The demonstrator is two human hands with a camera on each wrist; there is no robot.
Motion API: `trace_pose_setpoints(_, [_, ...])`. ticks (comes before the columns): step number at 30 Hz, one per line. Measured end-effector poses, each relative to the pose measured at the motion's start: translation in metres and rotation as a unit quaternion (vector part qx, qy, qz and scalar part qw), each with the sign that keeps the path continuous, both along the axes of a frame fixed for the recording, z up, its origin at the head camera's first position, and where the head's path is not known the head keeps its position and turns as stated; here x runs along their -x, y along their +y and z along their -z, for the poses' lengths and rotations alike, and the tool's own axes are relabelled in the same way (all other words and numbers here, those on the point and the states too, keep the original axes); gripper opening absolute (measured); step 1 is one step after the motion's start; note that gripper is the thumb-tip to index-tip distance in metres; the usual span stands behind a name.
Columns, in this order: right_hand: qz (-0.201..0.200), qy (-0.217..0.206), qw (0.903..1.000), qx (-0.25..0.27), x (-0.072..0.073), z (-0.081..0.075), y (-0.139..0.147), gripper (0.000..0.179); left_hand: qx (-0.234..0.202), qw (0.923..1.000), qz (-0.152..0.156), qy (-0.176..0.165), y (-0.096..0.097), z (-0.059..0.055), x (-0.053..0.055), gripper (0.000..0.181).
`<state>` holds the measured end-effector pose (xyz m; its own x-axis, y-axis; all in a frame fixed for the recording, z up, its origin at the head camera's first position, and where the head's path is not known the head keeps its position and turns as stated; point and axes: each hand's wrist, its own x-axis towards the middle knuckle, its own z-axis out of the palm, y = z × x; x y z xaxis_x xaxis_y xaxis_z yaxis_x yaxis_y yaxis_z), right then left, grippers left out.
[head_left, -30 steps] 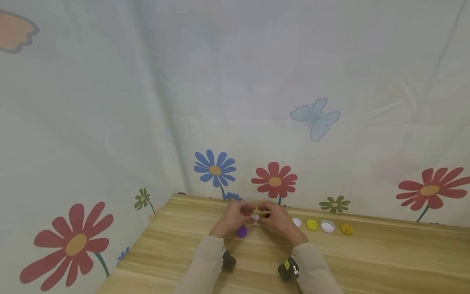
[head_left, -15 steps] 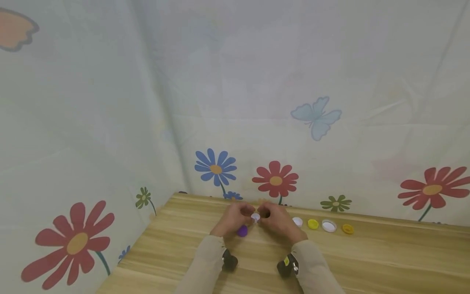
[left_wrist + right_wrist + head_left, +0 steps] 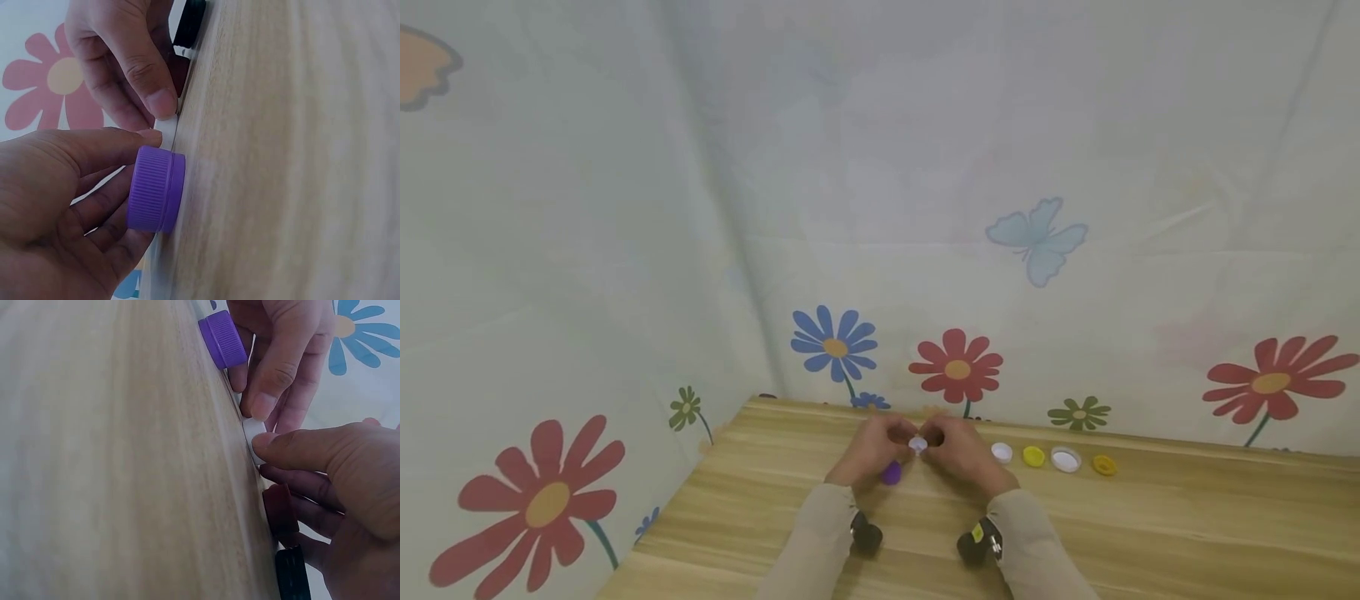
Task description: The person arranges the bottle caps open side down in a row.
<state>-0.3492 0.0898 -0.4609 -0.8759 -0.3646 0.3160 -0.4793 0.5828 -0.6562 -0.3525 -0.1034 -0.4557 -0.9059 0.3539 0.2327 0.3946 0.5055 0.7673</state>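
A small white bottle cap (image 3: 917,444) sits on the table between my two hands. My left hand (image 3: 874,448) holds it from one side with thumb and fingers, while my right hand (image 3: 958,450) pinches the other side. Most of the cap is hidden behind the thumbs in the left wrist view. A ribbed purple bottle cap (image 3: 156,190) stands just in front of the left fingers. In the right wrist view, a dark red cap (image 3: 280,509) and a black-looking cap (image 3: 292,574) are by the right hand's lower fingers.
Right of the hands, a row on the wooden table (image 3: 1187,517) holds a white cap (image 3: 1002,452), a yellow cap (image 3: 1033,456), a wider white lid (image 3: 1066,459) and an orange-yellow cap (image 3: 1104,464). A flowered cloth (image 3: 880,208) hangs behind.
Both hands have drawn slightly closer together around the white bottle cap. The dark cap seen under the right hand is now covered in the head view. The head view has shifted slightly.
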Motion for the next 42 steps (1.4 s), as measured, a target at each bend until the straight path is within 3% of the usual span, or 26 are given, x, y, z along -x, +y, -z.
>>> trace_pose_setpoints(10, [0.009, -0.002, 0.9999, 0.007, -0.002, -0.004, -0.001, 0.016, -0.002, 1.0000, 0.007, 0.006, 0.000, -0.002, 0.001, 0.025])
trace_pose_setpoints(19, [0.012, 0.006, 0.9994, 0.032, -0.004, -0.011, 0.001, 0.017, -0.032, 0.9994, 0.010, 0.012, 0.000, -0.006, 0.003, 0.026])
trace_pose_setpoints(29, [0.052, -0.006, 0.9977, 0.043, -0.012, -0.019, 0.002, 0.016, -0.038, 0.9992, 0.002, 0.014, 0.001, -0.015, -0.003, 0.025])
trace_pose_setpoints(38, [0.041, -0.044, 0.9933, 0.099, -0.025, -0.031, 0.010, 0.012, -0.036, 0.9983, 0.003, 0.045, 0.001, -0.021, -0.007, 0.022])
trace_pose_setpoints(42, [0.050, -0.046, 0.9930, 0.097, -0.029, -0.032, 0.013, 0.009, -0.026, 0.9980, 0.002, 0.058, 0.001, -0.025, -0.010, 0.019])
